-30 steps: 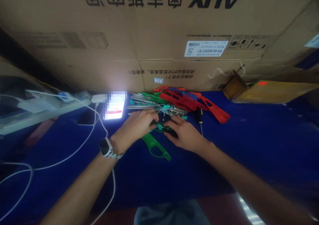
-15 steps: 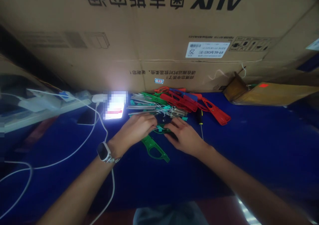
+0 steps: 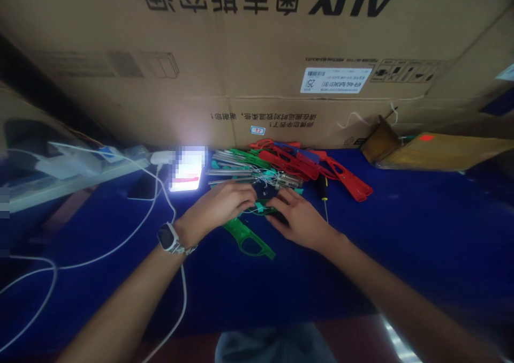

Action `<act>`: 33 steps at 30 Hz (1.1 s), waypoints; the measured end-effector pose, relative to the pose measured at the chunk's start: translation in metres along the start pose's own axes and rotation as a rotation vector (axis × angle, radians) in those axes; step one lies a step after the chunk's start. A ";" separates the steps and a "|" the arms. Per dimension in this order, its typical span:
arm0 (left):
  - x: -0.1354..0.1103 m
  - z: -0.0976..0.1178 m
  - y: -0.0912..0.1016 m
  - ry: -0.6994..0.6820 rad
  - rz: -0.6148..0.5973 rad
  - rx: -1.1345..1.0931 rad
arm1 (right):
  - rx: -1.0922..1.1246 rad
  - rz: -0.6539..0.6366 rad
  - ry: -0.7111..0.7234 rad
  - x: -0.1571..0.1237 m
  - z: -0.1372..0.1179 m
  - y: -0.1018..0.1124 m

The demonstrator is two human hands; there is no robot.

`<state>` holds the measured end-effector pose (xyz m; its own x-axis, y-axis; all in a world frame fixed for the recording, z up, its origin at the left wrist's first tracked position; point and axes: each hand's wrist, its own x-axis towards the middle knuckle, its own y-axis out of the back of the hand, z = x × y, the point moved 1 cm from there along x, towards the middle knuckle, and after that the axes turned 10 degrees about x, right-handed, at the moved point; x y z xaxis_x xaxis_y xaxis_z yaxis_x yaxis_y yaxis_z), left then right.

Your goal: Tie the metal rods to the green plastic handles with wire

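Both my hands meet over the blue table, working on a dark green plastic lighter shell [image 3: 271,209] with a teal piece and a thin white wire in it. My left hand [image 3: 228,202] has its fingers closed at the shell's left end, near the wire; the fingertips are partly hidden. My right hand [image 3: 299,216] pinches the right end with curled fingers. Just below lies a second green half-shell [image 3: 251,240] with an oval finger loop. Beyond my fingers is a pile of metal tubes [image 3: 231,173] with white wires and teal pieces.
Red lighter shells [image 3: 289,162] are heaped behind my right hand, beside a black-and-yellow screwdriver [image 3: 324,194]. A lit phone [image 3: 188,170] and white cables [image 3: 120,245] lie left. A large cardboard box [image 3: 257,58] walls off the back; a brown package [image 3: 445,151] sits right.
The lower green half-shell shows a little more at its upper left end. The white wire by my left fingers stands out more. Both hands keep nearly the same place.
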<state>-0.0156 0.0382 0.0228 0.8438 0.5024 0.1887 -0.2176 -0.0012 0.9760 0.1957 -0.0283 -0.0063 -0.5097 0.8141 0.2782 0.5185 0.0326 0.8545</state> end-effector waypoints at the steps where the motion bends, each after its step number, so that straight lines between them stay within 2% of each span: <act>1: 0.000 0.000 0.000 -0.002 0.011 -0.013 | 0.000 -0.001 -0.001 0.000 0.000 0.000; 12: -0.002 0.000 -0.008 0.019 0.033 -0.037 | -0.019 0.011 -0.002 -0.001 0.003 -0.001; 18: 0.000 -0.003 -0.010 0.065 0.073 -0.155 | 0.073 0.055 -0.031 -0.002 0.002 0.001; 22: 0.000 -0.005 -0.014 0.068 0.095 -0.213 | 0.221 0.104 -0.073 0.000 0.001 0.001; 26: 0.000 -0.007 -0.019 0.073 0.107 -0.229 | 0.250 0.162 -0.180 0.004 -0.001 -0.001; 33: 0.001 -0.005 -0.017 0.057 0.077 -0.169 | 0.247 0.023 -0.328 0.020 -0.003 0.017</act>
<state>-0.0134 0.0436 0.0055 0.7932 0.5549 0.2509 -0.3637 0.1012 0.9260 0.1922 -0.0127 0.0149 -0.2712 0.9565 0.1071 0.6967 0.1183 0.7075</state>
